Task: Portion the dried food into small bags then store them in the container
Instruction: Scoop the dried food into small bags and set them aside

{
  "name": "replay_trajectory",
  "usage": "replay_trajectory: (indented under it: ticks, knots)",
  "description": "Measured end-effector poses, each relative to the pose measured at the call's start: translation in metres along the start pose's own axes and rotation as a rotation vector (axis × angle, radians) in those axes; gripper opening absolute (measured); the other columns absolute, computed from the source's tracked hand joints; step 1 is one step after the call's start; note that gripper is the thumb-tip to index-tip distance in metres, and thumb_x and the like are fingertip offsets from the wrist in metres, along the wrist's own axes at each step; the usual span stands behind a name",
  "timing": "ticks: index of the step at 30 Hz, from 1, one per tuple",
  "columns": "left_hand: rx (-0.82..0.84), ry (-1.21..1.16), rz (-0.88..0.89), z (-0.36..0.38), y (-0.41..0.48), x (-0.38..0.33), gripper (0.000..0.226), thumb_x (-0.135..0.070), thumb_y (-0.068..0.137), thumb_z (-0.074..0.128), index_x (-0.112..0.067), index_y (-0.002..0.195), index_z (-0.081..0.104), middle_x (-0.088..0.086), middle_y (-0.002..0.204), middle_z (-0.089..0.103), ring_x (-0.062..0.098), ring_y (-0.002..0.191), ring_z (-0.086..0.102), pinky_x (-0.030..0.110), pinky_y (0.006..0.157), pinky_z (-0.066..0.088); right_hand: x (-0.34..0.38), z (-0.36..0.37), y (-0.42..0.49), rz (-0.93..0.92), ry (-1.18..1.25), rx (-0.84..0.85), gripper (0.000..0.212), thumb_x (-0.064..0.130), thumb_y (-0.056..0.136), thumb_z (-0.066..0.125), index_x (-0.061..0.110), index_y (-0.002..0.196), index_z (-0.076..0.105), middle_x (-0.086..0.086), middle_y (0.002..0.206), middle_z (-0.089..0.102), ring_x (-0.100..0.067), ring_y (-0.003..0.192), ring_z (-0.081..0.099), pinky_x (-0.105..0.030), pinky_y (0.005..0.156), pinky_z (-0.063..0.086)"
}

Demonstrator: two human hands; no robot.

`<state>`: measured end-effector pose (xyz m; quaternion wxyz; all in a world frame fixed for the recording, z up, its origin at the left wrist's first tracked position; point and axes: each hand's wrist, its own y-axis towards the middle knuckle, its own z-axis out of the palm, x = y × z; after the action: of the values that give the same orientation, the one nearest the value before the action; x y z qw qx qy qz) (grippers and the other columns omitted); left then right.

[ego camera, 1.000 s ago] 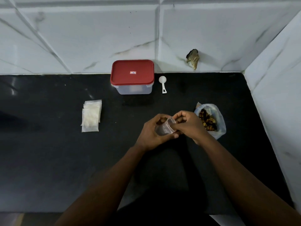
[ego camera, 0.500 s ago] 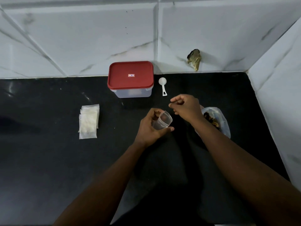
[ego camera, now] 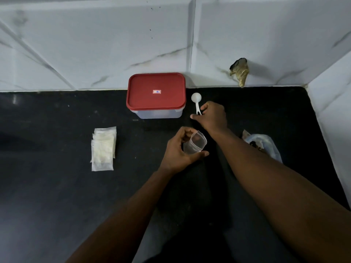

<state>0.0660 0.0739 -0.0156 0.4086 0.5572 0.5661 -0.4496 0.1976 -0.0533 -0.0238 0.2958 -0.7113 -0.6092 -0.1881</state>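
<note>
My left hand (ego camera: 176, 150) grips a small clear bag (ego camera: 195, 144) above the black counter, its mouth held open and facing up and right. My right hand (ego camera: 210, 116) has reached to the white plastic spoon (ego camera: 196, 97) beside the container; thumb and forefinger close on the end of its handle, and the bowl still lies on the counter. The clear container (ego camera: 157, 113) with a red lid (ego camera: 156, 92) stands shut against the wall. A plastic bag of dark dried food (ego camera: 266, 145) lies to the right, partly hidden by my right forearm.
A stack of small empty bags (ego camera: 103, 149) lies on the left of the counter (ego camera: 57, 186). A brownish crumpled thing (ego camera: 240, 71) sticks out of the white tiled wall at the back right. A white wall bounds the counter on the right.
My right hand left the small bag and moved up to the spoon's handle. My left hand kept the open bag and shifted slightly.
</note>
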Motion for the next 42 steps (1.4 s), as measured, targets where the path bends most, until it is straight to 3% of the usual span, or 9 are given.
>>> replay_trajectory:
  ticks: [6,10,15,19,22,27,31,39,42]
  knots:
    - [-0.026,-0.004,-0.005,0.000,0.005,-0.001,0.061,-0.022,0.071,0.096,-0.019,0.120,0.059,-0.007,0.115,0.070,0.014,0.109,0.069,0.038,0.094,0.058,-0.002,-0.003,-0.003,0.014,0.022,0.012,0.023,0.023,0.081,0.084,0.013,0.099,0.074,-0.003,0.091,0.074,-0.015,0.082,0.070,-0.036,0.079,0.060]
    - [-0.008,-0.007,-0.009,0.004,0.005,-0.005,0.062,-0.023,0.071,0.095,-0.020,0.122,0.059,-0.008,0.117,0.069,0.011,0.112,0.068,0.036,0.096,0.058,-0.006,-0.022,-0.016,0.024,0.118,-0.016,0.014,0.026,0.083,0.080,0.016,0.092,0.077,0.003,0.079,0.072,-0.007,0.071,0.069,-0.034,0.076,0.062]
    - [0.005,-0.031,0.032,0.016,0.000,-0.017,0.061,-0.019,0.072,0.095,-0.017,0.120,0.059,-0.006,0.116,0.070,0.014,0.110,0.069,0.034,0.094,0.058,-0.025,-0.073,-0.048,-0.046,0.204,-0.064,0.009,0.022,0.090,0.071,0.016,0.092,0.078,0.006,0.077,0.071,-0.013,0.072,0.071,-0.043,0.076,0.062]
    - [0.032,-0.054,0.044,0.033,-0.007,-0.029,0.061,-0.019,0.070,0.096,-0.017,0.120,0.060,-0.007,0.113,0.071,0.011,0.108,0.070,0.029,0.091,0.058,-0.060,-0.120,-0.081,-0.027,0.183,-0.109,0.012,0.023,0.096,0.064,0.021,0.098,0.075,0.006,0.083,0.072,-0.010,0.077,0.071,-0.041,0.082,0.061]
    - [0.075,-0.059,0.055,0.047,-0.013,-0.036,0.063,-0.021,0.070,0.096,-0.019,0.121,0.059,-0.007,0.115,0.070,0.009,0.110,0.069,0.027,0.092,0.058,-0.091,-0.151,-0.106,-0.004,0.185,-0.165,0.011,0.029,0.094,0.068,0.025,0.100,0.077,0.010,0.091,0.073,-0.007,0.086,0.070,-0.042,0.087,0.060]
    - [0.136,-0.020,0.083,0.072,-0.027,-0.041,0.063,-0.022,0.071,0.095,-0.022,0.122,0.058,-0.009,0.118,0.068,0.005,0.112,0.067,0.026,0.092,0.057,-0.132,-0.177,-0.141,0.021,0.203,-0.183,0.012,0.031,0.088,0.077,0.023,0.096,0.079,0.010,0.086,0.075,-0.007,0.082,0.072,-0.042,0.081,0.062]
    - [0.160,0.005,0.097,0.088,-0.033,-0.040,0.061,-0.022,0.072,0.095,-0.022,0.120,0.057,-0.007,0.117,0.069,0.012,0.112,0.068,0.036,0.092,0.059,-0.146,-0.176,-0.155,-0.107,0.085,-0.185,0.013,0.025,0.087,0.079,0.016,0.095,0.080,0.005,0.086,0.076,-0.002,0.077,0.069,-0.028,0.078,0.059]
    - [0.203,0.027,0.040,0.096,-0.044,-0.034,0.062,-0.024,0.071,0.094,-0.021,0.119,0.056,-0.010,0.116,0.067,0.004,0.109,0.066,0.024,0.087,0.058,-0.158,-0.164,-0.156,-0.262,-0.126,-0.182,0.007,0.016,0.086,0.078,0.010,0.090,0.078,-0.002,0.083,0.067,-0.011,0.073,0.060,-0.016,0.065,0.039]
    - [0.230,0.025,0.004,0.097,-0.046,-0.032,0.062,-0.023,0.072,0.094,-0.022,0.119,0.055,-0.009,0.117,0.066,0.002,0.110,0.065,0.021,0.085,0.057,-0.156,-0.165,-0.158,-0.279,-0.139,-0.098,0.008,0.014,0.087,0.076,0.010,0.093,0.079,-0.002,0.085,0.067,-0.009,0.074,0.061,-0.018,0.066,0.043]
